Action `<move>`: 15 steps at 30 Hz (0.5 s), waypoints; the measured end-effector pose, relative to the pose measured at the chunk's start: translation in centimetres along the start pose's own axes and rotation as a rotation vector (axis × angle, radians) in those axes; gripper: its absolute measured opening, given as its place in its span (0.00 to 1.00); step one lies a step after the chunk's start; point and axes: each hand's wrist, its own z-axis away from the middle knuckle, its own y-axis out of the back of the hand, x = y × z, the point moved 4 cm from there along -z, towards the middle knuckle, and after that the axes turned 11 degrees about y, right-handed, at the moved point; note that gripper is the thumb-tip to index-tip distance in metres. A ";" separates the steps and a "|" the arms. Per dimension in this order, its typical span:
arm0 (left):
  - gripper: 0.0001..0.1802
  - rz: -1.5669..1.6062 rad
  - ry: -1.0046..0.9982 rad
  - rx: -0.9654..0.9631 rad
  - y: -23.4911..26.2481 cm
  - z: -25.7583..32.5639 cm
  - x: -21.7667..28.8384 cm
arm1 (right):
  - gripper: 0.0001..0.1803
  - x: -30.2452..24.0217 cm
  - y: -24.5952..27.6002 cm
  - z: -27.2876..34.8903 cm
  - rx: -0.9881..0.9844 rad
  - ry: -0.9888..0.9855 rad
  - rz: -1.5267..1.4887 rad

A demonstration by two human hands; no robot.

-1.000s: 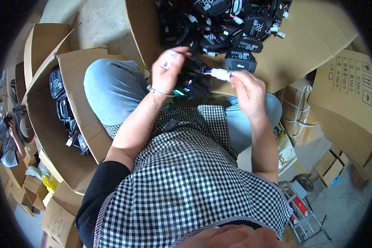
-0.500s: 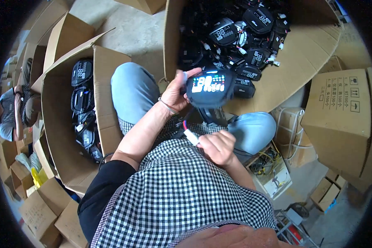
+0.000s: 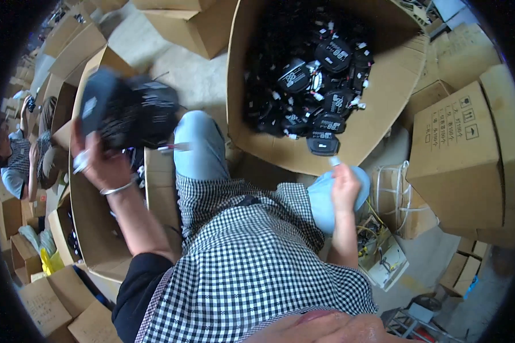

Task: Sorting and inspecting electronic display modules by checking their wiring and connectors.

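Note:
My left hand [image 3: 106, 166] grips a black display unit [image 3: 120, 108], blurred by motion, over the near edge of the open carton [image 3: 161, 188] at my left. Its screen looks dark, and a short wire with a white plug [image 3: 180, 147] dangles from it. By my right knee, my right hand [image 3: 344, 186] pinches a small white connector [image 3: 334, 161] at its fingertips. Just beyond that connector, a black display unit [image 3: 324, 145] lies at the near edge of the big carton [image 3: 383, 108], which holds many more units with white plugs.
A closed printed carton [image 3: 458, 166] stands at the right, beside a strapped box [image 3: 403, 200]. Below my right knee sits an open case with yellow wires [image 3: 377, 251]. More cartons [image 3: 46, 297] fill the lower left. Another person [image 3: 23, 154] works at the far left.
My left hand has carried the display unit leftward from between my knees, and its lit screen is now dark. The unit's wire is apart from my right hand, which has moved forward and right.

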 end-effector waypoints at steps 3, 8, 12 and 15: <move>0.31 -0.222 -0.148 0.267 8.4 -1.8 3.8 | 0.19 4.8 3.7 -3.5 0.305 -0.316 -0.064; 0.25 -0.872 -0.207 0.350 20.5 -3.0 -3.0 | 0.17 14.7 6.4 -7.1 0.387 -0.305 0.087; 0.31 -1.254 0.170 0.428 26.1 0.6 -6.6 | 0.15 16.0 6.2 -11.6 0.440 -0.312 0.155; 0.43 -1.811 0.641 0.373 20.2 0.9 -7.1 | 0.19 17.5 6.5 -14.1 0.429 -0.226 0.333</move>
